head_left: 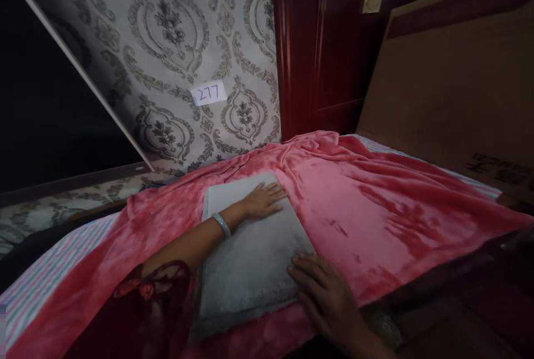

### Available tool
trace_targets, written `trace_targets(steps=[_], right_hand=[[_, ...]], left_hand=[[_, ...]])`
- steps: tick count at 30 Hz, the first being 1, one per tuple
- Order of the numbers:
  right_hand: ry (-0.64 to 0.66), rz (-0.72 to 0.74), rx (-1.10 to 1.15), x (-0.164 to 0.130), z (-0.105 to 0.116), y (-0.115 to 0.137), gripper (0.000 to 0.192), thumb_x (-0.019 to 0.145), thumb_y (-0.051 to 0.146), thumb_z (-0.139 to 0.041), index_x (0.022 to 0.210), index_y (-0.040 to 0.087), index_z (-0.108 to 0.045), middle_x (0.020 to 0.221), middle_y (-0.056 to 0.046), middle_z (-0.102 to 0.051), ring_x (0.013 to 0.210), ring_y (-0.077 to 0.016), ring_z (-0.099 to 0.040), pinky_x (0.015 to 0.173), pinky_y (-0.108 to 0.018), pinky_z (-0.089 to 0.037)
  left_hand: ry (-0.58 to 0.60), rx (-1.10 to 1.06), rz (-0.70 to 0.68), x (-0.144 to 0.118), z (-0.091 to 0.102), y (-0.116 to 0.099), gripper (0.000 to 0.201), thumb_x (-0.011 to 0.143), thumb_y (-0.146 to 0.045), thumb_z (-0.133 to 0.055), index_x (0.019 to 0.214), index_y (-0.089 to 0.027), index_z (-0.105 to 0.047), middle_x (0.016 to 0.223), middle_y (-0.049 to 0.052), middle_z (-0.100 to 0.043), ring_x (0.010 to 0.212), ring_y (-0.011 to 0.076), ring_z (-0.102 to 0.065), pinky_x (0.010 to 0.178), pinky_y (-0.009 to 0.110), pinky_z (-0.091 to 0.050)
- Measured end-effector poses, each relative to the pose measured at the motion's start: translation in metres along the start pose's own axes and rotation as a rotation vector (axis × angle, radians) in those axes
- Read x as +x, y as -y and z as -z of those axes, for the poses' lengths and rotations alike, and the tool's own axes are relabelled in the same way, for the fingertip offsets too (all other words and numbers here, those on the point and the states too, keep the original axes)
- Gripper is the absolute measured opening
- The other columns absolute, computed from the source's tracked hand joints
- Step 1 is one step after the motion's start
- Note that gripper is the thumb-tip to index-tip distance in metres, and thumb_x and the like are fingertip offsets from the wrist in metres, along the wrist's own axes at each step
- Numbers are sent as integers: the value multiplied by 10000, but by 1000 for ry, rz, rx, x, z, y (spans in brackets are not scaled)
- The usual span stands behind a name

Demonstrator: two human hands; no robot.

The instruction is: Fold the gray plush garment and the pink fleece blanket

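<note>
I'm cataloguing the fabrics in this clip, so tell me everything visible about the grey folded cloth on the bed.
The grey cloth is a flat, roughly rectangular folded piece with a fuzzy, towel-like surface, paler at its far end. It lies on the pink blanket, its near edge at the bed's front. The left hand rests flat on its far part; the right hand presses its near right corner.

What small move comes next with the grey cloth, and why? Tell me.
Probably sweep the left hand outward to smooth the grey cloth. Both hands lie flat and open on it, the right hand pinning its near edge on the pink blanket.
</note>
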State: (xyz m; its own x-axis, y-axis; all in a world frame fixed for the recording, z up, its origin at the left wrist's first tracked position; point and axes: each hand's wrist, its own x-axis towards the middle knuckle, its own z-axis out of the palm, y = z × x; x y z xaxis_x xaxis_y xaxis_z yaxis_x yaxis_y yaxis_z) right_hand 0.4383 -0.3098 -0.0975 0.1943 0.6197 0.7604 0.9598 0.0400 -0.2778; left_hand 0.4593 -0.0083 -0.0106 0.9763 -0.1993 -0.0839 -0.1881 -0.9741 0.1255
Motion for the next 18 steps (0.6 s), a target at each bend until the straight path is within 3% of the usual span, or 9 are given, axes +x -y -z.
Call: trace_targets(steps=[5,10,14,18], right_hand=[[-29,62,-45,3,1,-5,387,940,191,-549,1315,216,-644,1204,-71,-733,1149,-234,-662,931,-399,-579],[-38,125,-89,0,-3,-14,406,907,199,-567,1303,214,-657,1180,-52,-747,1123,-230,-675,908,-380,-577],[-31,109,-65,-1,-4,-13,458,896,179,-576,1350,214,-632,1200,-59,-739,1140,-240,-669,915,-392,-571],[-34,41,-14,-1,-1,-8,459,921,164,-564,1372,230,-619,1222,-68,-727,1163,-239,-655,940,-407,-561]], left_hand=[[-34,-5,184,28,7,51,598,1009,-573,-370,1550,-319,-390,1662,79,-291,1557,274,-199,1230,592,-180],[-93,-66,183,41,1,80,614,1015,-555,-340,1543,-253,-418,1626,78,-378,1515,208,-321,1249,412,-240],[-163,-41,183,39,-3,80,607,1023,-526,-317,1542,-231,-423,1602,72,-425,1497,214,-358,1243,404,-270],[-233,61,354,34,3,62,598,1024,-481,-341,1529,-176,-441,1607,141,-398,1489,291,-366,1238,512,-258]])
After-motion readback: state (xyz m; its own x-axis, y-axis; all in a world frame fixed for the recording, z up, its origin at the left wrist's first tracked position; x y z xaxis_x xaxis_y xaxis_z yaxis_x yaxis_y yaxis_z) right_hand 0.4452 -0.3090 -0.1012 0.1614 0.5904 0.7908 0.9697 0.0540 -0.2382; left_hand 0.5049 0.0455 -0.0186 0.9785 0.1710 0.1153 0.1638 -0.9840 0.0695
